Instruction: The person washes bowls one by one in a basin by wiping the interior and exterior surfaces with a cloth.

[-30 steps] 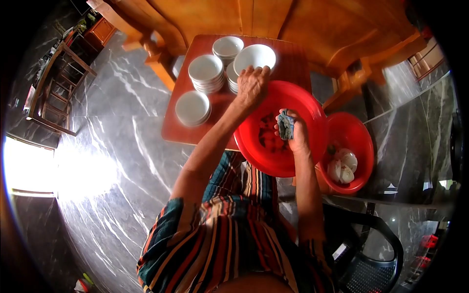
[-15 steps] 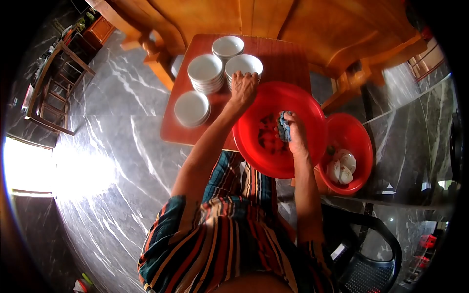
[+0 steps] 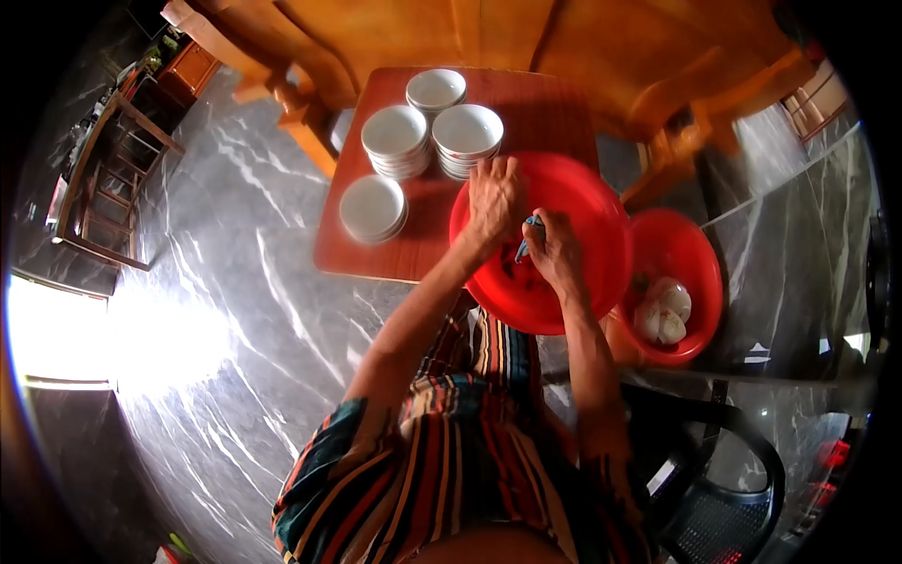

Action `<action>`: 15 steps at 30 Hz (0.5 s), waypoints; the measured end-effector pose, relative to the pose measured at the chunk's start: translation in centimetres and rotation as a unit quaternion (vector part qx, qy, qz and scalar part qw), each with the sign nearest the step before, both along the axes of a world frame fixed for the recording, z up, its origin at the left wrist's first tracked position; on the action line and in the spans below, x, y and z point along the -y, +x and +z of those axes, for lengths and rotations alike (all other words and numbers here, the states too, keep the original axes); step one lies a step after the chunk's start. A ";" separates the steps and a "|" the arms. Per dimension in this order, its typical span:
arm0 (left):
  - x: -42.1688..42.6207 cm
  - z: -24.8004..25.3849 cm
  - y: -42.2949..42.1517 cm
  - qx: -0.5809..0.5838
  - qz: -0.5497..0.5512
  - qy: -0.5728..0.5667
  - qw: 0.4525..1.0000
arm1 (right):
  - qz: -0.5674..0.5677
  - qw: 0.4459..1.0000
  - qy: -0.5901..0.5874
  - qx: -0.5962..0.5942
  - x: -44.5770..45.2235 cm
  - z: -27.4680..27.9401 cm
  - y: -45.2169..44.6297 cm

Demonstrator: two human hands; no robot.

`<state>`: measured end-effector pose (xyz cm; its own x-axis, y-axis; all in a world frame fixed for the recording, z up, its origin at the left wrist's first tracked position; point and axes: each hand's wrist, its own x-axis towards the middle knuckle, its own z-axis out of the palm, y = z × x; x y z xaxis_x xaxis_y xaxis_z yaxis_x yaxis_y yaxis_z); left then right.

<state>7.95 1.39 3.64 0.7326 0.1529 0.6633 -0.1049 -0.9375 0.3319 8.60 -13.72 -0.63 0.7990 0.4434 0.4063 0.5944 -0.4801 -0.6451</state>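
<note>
My right hand (image 3: 556, 249) is closed on a bunched blue-grey cloth (image 3: 531, 237) over the large red basin (image 3: 587, 202). Beside it, my left hand (image 3: 498, 197) is over the basin's left side, fingers bent and slightly apart, with nothing visible in it; the fingertips are partly hidden. Nearest to that hand is a stack of white bowls (image 3: 468, 132) on the reddish-brown table (image 3: 536, 103). Further stacks stand behind it (image 3: 437, 91), to its left (image 3: 395, 132) and near the left edge (image 3: 372, 209). Dark patches show in the basin's bottom.
A smaller red basin (image 3: 700, 254) to the right holds several white dishes (image 3: 665, 310). An orange wooden bench (image 3: 507, 33) lies behind the table. A black chair (image 3: 723, 512) stands at the lower right, a wooden chair (image 3: 108, 193) at the far left.
My left hand has left the stacked bowls and moved down and right to the basin. My right hand, holding the cloth, has shifted slightly left, so the hands are close together.
</note>
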 end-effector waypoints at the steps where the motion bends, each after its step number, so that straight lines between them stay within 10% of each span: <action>1: 1.1 -0.3 -0.9 -0.006 -0.008 -0.028 1.000 | -0.005 0.996 -0.031 0.084 0.1 -0.7 0.0; 5: 3.9 -4.4 -2.2 -0.010 -0.025 -0.082 0.996 | -0.056 0.991 -0.122 0.009 0.8 -3.2 1.1; 7: 4.6 -5.9 -2.7 -0.060 -0.053 -0.120 0.990 | -0.041 0.995 0.069 0.052 0.6 -1.7 0.7; 15: 5.1 -4.8 -4.4 -0.004 -0.104 -0.110 0.988 | -0.195 0.961 0.188 0.064 7.7 3.2 -0.7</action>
